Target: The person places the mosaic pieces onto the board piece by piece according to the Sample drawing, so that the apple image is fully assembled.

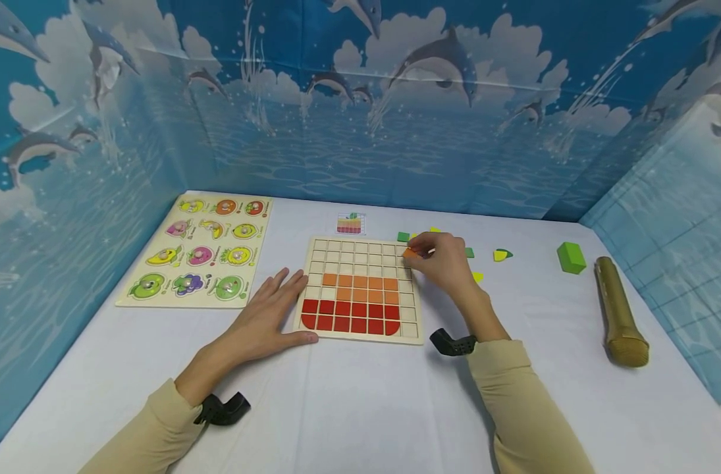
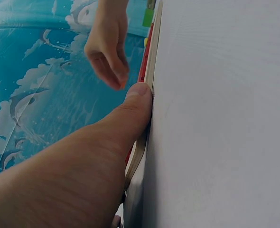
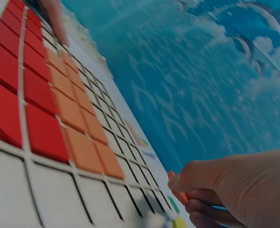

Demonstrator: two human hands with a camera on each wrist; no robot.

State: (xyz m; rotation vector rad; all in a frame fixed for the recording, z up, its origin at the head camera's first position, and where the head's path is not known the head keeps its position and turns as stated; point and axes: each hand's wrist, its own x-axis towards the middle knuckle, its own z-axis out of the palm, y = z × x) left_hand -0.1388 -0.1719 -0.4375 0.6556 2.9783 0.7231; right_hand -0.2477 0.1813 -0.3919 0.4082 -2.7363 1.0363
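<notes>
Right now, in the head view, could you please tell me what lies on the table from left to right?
Wooden fruit peg puzzle board → wooden grid board with red and orange tiles → green block → gold microphone.

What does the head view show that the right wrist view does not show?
Only the head view shows the flat wooden fruit puzzle board, the green block, the gold microphone, the small pattern card and the whole left hand resting flat beside the grid board.

Only the right wrist view shows, close up, the right hand's fingers pinching a small orange square tile.

Both show the wooden grid board with rows of red and orange tiles, the right hand at its far corner, and the blue dolphin backdrop.
</notes>
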